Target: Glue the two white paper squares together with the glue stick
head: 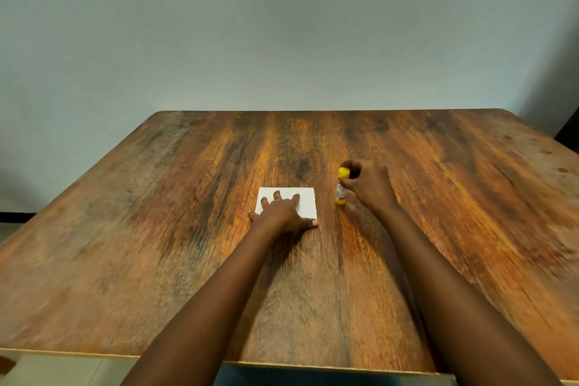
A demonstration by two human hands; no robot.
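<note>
**A:** How should that step have been handled?

**B:** As I judged it, the left hand needed to press evenly, palm down with fingers spread wide, so the white paper couldn't slide on the wooden table. The right hand was closed around the glue stick, which stood upright just right of the paper; setting it down gently would have kept it from toppling.

**A:** And the paper itself?

**B:** It lay flat near the table's middle, a clean white square. Only one outline showed, so I couldn't tell whether two sheets were stacked. The stick had a yellow cap, seemingly on.
</note>
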